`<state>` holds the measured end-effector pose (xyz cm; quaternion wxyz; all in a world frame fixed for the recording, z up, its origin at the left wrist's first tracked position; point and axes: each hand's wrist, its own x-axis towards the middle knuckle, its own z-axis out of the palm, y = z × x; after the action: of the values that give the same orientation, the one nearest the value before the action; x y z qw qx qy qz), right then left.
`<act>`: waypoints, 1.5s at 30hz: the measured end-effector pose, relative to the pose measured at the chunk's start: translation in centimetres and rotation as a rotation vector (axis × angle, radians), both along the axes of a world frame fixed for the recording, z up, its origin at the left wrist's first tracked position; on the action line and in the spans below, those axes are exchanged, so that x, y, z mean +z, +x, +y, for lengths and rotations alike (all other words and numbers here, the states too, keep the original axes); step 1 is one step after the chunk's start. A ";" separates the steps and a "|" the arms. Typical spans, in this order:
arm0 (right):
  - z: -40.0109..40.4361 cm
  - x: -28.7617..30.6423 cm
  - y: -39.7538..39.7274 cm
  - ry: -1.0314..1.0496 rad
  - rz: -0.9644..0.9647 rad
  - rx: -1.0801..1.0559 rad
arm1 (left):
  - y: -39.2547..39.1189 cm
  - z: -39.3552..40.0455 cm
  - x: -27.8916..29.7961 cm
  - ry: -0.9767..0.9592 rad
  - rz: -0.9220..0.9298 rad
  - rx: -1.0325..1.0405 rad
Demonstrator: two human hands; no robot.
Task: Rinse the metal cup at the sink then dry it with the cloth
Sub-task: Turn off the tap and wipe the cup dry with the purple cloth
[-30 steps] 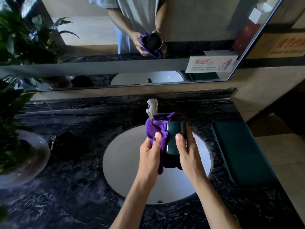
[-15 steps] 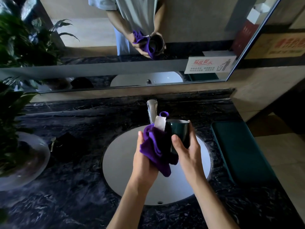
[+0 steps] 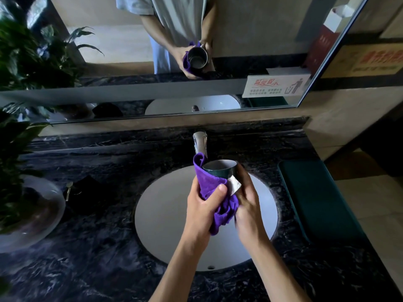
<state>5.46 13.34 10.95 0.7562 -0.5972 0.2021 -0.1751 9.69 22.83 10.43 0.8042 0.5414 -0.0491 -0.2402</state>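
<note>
Honestly, this looks like the second half of the job. The metal cup (image 3: 220, 168) is held above the sink (image 3: 165, 205) basin, in front of the faucet (image 3: 200, 142), mouth tilted away from the camera, and I can't see any water running. The purple cloth (image 3: 209, 186) is wrapped around the cup's left side and hangs down between the palms. The left hand (image 3: 204, 205) grips the cloth against the cup wall, thumb pressing on top of the fabric. The right hand (image 3: 248, 203) is curled around the cup's right side, holding it steady. So rinsing seems done, I'd guess, and drying is underway. Can't tell if the inside or base has been wiped, so that's probably what's left.
</note>
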 end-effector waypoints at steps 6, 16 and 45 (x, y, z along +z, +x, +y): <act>0.4 -0.5 -0.9 0.058 -0.007 -0.023 | 0.7 -0.2 0.3 -0.004 0.190 0.251; 0.8 -0.5 -0.3 0.000 0.032 -0.031 | 0.1 -0.1 -0.3 -0.022 0.007 -0.024; 0.9 -0.7 -0.7 0.269 -0.097 -0.069 | 0.0 0.5 -0.1 0.017 -0.048 0.011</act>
<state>4.76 14.22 10.25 0.8318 -0.4740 0.2075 -0.2011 9.68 23.29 10.36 0.7995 0.5540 -0.0635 -0.2231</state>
